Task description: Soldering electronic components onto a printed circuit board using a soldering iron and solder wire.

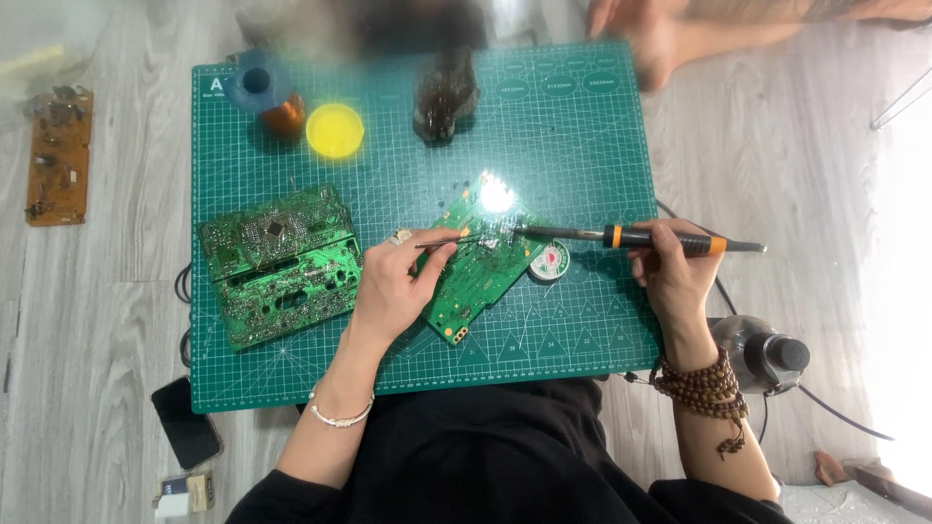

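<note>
The left hand [393, 286] holds thin tweezers [442, 240] in a closed grip, their tips over the small green circuit board [476, 272] that lies tilted on the green cutting mat [573, 146]. The right hand [675, 272] grips a soldering iron [631, 236] with orange bands, its tip meeting the tweezers at the board's brightly lit upper part. A small round tin [550, 262] sits just beside the board. A larger circuit board [280, 267] lies to the left, a yellow round lid [335, 130] above it.
</note>
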